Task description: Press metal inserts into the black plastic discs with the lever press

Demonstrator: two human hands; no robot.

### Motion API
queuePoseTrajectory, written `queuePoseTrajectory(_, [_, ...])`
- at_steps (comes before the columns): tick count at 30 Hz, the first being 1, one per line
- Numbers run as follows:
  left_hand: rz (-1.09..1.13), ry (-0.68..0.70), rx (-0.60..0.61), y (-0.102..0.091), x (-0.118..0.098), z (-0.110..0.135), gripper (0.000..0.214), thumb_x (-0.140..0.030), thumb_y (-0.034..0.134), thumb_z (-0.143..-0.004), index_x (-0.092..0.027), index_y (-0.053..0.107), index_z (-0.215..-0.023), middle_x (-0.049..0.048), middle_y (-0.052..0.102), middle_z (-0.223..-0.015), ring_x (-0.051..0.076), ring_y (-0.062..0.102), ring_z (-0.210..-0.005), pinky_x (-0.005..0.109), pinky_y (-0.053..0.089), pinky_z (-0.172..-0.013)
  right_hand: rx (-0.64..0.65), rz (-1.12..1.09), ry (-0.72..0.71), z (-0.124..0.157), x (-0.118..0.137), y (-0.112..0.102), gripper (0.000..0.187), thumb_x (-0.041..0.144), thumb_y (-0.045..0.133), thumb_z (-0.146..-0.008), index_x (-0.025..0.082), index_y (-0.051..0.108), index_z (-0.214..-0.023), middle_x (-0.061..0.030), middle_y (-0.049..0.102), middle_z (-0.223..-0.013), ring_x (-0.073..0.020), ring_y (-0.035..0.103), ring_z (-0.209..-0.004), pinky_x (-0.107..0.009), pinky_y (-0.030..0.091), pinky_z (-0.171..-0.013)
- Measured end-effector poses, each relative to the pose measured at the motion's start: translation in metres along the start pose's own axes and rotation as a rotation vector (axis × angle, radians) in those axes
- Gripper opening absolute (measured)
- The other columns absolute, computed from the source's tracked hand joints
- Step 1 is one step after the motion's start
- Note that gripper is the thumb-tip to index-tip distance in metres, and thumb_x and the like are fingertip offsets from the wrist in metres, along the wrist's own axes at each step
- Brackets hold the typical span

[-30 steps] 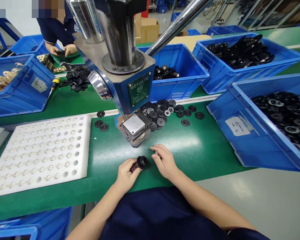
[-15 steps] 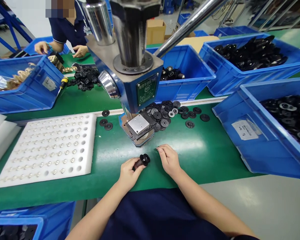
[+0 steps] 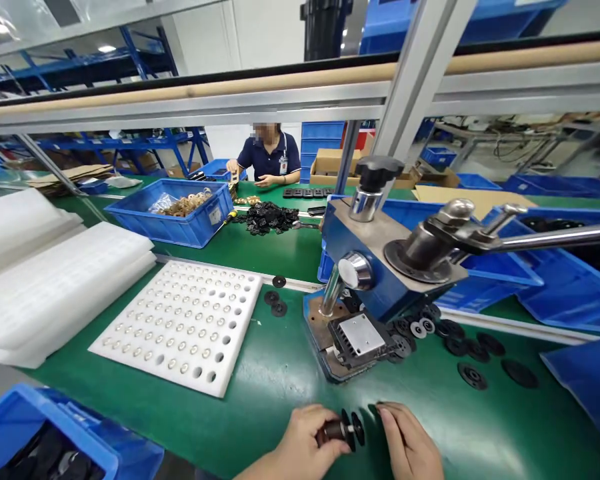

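Note:
My left hand (image 3: pixel 303 441) is closed around the brown-black body of a spool-like part (image 3: pixel 351 431). The part lies tilted sideways, with two black discs on a light shaft facing right. A short gap to the right is my right hand (image 3: pixel 411 441), its thumb and fingers pinched together. Something small and dark shows at those fingertips, but I cannot make out what it is. Beyond both hands stands a manual press (image 3: pixel 380 260) with a metal plate (image 3: pixel 361 333) on its base. Loose black discs (image 3: pixel 473 375) lie to its right, and a few more discs (image 3: pixel 279 308) to its left.
A white foam tray (image 3: pixel 230 363) holds rows of small round metal parts. White foam sheets (image 3: pixel 55 287) are stacked at the left. Blue bins (image 3: pixel 195 230) stand around the green bench (image 3: pixel 280 373). Across it sits another person (image 3: pixel 267 157) near a pile of black parts (image 3: pixel 267 217).
My view has swung up and to the left, so the hands appear lower in the picture. The spool-like part has turned more sideways. Both hands remain closed.

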State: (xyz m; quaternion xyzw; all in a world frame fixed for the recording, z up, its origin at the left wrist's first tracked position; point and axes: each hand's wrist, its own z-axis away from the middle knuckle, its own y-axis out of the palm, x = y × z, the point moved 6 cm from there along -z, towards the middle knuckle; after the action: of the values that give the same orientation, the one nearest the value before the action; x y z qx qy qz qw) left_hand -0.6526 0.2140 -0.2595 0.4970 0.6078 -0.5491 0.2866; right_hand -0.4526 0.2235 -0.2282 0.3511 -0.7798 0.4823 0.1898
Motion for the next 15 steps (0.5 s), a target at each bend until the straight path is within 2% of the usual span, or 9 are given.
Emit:
queuePoseTrajectory(4, [0.092, -0.052, -0.006, 0.008, 0.012, 0.004, 0.028, -0.039, 0.080, -0.069, -0.018, 0.071, -0.085, 0.0036, 0.067, -0.067, 0.018, 0.060, -0.061, 0.028, 0.044, -0.060, 0.029, 0.050, -0.008, 0.006, -0.010, 0.002, 0.026, 0.037, 0.048, -0.098, 0.023, 0.069, -0.092, -0.0072, 0.071, -0.090, -0.0213, 0.071, -0.081, -0.031, 0.060, -0.071])
queuePoseTrajectory(7, [0.257, -0.200, 0.031, 0.008, 0.013, 0.005, 0.027, -0.030, 0.080, -0.068, -0.018, 0.065, -0.086, -0.0025, 0.060, -0.061, 0.012, 0.051, -0.053, 0.023, 0.037, -0.054, 0.059, 0.059, 0.013, 0.006, -0.010, 0.003, 0.024, 0.032, 0.048, -0.099, 0.022, 0.068, -0.093, -0.0081, 0.071, -0.092, -0.0202, 0.071, -0.081, -0.029, 0.059, -0.069])
queuePoseTrajectory(9, [0.374, -0.291, 0.035, 0.001, 0.008, 0.004, 0.026, -0.028, 0.079, -0.069, -0.018, 0.061, -0.085, -0.0049, 0.056, -0.059, 0.009, 0.047, -0.051, 0.021, 0.033, -0.051, 0.051, 0.044, 0.025, 0.006, -0.007, 0.004, 0.024, 0.030, 0.046, -0.099, 0.021, 0.067, -0.091, -0.0087, 0.070, -0.090, -0.0201, 0.070, -0.080, -0.030, 0.058, -0.068])
queuePoseTrajectory(12, [0.423, -0.312, -0.011, -0.026, -0.014, -0.003, 0.025, -0.030, 0.079, -0.072, -0.017, 0.064, -0.087, -0.0024, 0.060, -0.064, 0.011, 0.051, -0.056, 0.022, 0.038, -0.053, 0.027, 0.003, 0.034, 0.007, 0.000, 0.003, 0.028, 0.030, 0.043, -0.100, 0.021, 0.066, -0.089, -0.0086, 0.069, -0.086, -0.0205, 0.068, -0.078, -0.033, 0.058, -0.070])
queuePoseTrajectory(15, [0.336, -0.189, -0.086, -0.071, -0.049, -0.025, 0.023, -0.032, 0.079, -0.076, -0.018, 0.070, -0.092, 0.0018, 0.065, -0.073, 0.015, 0.059, -0.065, 0.025, 0.047, -0.059, 0.011, -0.027, 0.031, 0.005, 0.009, 0.003, 0.030, 0.030, 0.041, -0.101, 0.019, 0.066, -0.090, -0.0074, 0.067, -0.080, -0.0189, 0.066, -0.075, -0.033, 0.056, -0.072])
